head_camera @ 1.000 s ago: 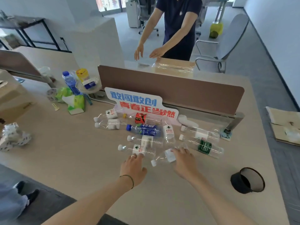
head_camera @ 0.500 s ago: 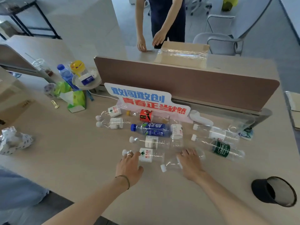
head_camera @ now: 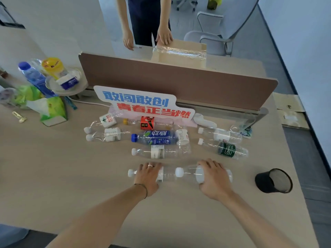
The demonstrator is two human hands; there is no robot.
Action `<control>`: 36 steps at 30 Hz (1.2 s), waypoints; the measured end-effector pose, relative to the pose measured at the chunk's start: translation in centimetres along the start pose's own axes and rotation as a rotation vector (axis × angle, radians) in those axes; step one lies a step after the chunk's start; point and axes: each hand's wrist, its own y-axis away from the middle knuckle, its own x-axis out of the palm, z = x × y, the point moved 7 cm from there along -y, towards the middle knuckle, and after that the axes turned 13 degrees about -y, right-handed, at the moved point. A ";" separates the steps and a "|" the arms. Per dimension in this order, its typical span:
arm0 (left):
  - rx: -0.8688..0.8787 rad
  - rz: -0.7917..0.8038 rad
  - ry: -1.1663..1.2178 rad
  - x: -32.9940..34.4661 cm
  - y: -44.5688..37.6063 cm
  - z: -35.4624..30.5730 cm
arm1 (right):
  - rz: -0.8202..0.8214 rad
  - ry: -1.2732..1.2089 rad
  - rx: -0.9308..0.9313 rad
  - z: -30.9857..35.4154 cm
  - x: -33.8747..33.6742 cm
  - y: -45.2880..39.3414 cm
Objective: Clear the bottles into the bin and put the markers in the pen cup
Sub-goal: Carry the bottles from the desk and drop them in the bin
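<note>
Clear plastic bottles lay flat on the pale desk (head_camera: 53, 176), and the two nearest were under the hands. The left hand (head_camera: 147, 178) curled over a white-labelled bottle (head_camera: 165, 174), whose cap poked out past the fingers (head_camera: 143, 167) to the left. The right hand (head_camera: 214, 178) gripped a second bottle (head_camera: 189, 173) around its body, cap pointing left. A black mesh pen cup (head_camera: 274, 180) stood well apart to the right, nothing visible inside. Farther bottles, including a blue bottle (head_camera: 154, 137), lay before a printed sign (head_camera: 145, 102).
</note>
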 end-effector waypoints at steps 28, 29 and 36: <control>0.221 -0.007 1.030 -7.7 8.1 -23.7 | -0.811 -0.639 0.902 -8.7 -7.7 28.8; 0.239 0.000 1.013 -7.8 8.6 -25.5 | -0.829 -0.646 0.922 -9.8 -7.9 30.3; 0.298 0.018 0.944 -7.2 11.5 -38.0 | -0.917 -0.701 0.982 -18.4 -9.4 38.9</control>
